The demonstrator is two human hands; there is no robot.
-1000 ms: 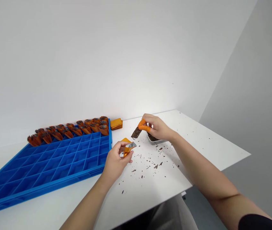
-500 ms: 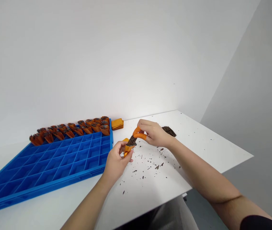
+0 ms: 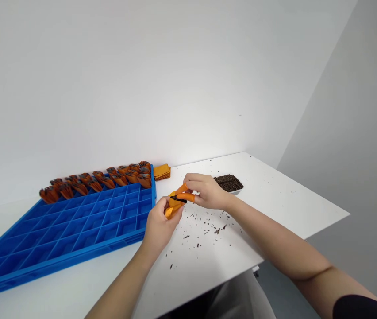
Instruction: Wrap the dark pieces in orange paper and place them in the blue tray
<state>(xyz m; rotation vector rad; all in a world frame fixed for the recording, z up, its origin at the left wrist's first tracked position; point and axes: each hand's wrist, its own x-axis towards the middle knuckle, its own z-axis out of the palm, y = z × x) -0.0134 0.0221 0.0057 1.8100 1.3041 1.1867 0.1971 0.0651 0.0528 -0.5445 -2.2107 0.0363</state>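
Fingers (image 3: 163,204) of the left hand (image 3: 159,226) pinch an orange pouch (image 3: 171,212); the right hand (image 3: 207,191) touches dark material (image 3: 174,199) at its mouth, grip unclear. Dark pieces (image 3: 228,182) fill a tray (image 3: 238,192) beyond the right hand; a blue crate (image 3: 75,255) lies left of both.

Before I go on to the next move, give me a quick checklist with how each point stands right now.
1. Left hand gripping the orange pouch: ok.
2. Right hand at the pouch mouth, orange finger covers on: ok.
3. Dark material fully out of sight in the pouch: not ok, some shows at the mouth; its depth, cannot tell.
4. Container of dark pieces standing on the table, beyond the right hand: ok.
5. Blue tray beside the left hand, packets in its far rows: ok.
6. Work surface free of crumbs: not ok, they lie scattered.
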